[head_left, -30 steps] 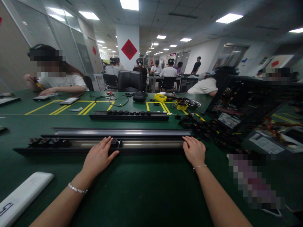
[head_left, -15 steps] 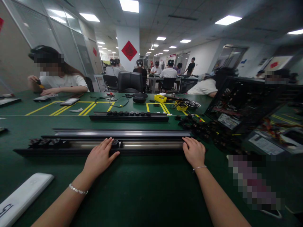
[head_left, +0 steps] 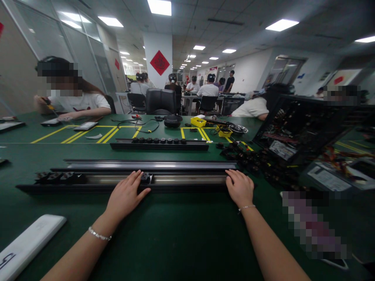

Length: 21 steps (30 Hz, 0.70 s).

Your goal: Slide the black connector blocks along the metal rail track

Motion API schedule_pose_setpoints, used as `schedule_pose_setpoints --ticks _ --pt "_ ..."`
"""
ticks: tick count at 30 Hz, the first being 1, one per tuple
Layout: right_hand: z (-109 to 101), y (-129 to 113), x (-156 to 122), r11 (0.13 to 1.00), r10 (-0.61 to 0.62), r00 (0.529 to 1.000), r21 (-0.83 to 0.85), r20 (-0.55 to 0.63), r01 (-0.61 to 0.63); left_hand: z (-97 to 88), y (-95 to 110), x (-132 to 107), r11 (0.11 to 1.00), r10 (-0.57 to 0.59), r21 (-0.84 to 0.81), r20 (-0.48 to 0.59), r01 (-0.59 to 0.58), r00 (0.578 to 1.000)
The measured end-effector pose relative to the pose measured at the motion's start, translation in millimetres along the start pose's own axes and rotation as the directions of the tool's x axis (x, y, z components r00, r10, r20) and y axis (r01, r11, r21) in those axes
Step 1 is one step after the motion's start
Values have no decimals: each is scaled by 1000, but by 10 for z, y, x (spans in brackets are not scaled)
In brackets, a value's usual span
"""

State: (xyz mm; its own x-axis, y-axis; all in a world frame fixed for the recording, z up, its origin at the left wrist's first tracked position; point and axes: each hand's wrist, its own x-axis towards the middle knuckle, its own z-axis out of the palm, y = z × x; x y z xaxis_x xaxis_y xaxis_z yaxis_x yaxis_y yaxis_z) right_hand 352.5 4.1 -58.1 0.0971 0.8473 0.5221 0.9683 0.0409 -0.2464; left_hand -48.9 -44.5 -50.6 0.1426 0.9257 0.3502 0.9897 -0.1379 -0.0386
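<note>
A long black and silver rail (head_left: 181,179) lies across the green table in front of me. My left hand (head_left: 125,195) rests on its near edge with fingers spread, the fingertips against a small black socket module (head_left: 145,178) sitting in the rail. My right hand (head_left: 240,188) lies over the rail's right end, fingers curled down on it. Several more black modules (head_left: 58,177) sit in the rail at its left end.
A second rail with modules (head_left: 159,143) lies further back. Loose black parts (head_left: 252,160) are heaped at the right beside an open computer case (head_left: 295,128). A white bar (head_left: 26,244) lies near left. A person sits at the far left; yellow bins (head_left: 198,121) stand behind.
My left hand and the small module under its fingertips have slid slightly to the right along the rail. The right hand has stayed put.
</note>
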Motion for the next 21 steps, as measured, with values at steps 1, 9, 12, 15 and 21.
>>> schedule_pose_setpoints --ticks 1,9,12,15,21 --pt "-1 -2 -1 1000 2 1000 -4 2 -2 0 1 0 1000 1 -3 -2 -1 1000" --pt "10 5 0 1000 2 1000 -9 7 -2 -23 46 10 1000 2 2 11 -2 1000" --pt "19 11 1 1000 -4 1000 -17 -6 4 -14 57 17 1000 1 -9 4 0 1000" --pt "22 12 1 1000 -9 1000 -12 -16 8 -6 61 19 1000 1 -14 0 -1 1000" --pt "21 13 1 1000 -10 1000 5 -18 10 -15 78 20 1000 -6 0 20 6 1000"
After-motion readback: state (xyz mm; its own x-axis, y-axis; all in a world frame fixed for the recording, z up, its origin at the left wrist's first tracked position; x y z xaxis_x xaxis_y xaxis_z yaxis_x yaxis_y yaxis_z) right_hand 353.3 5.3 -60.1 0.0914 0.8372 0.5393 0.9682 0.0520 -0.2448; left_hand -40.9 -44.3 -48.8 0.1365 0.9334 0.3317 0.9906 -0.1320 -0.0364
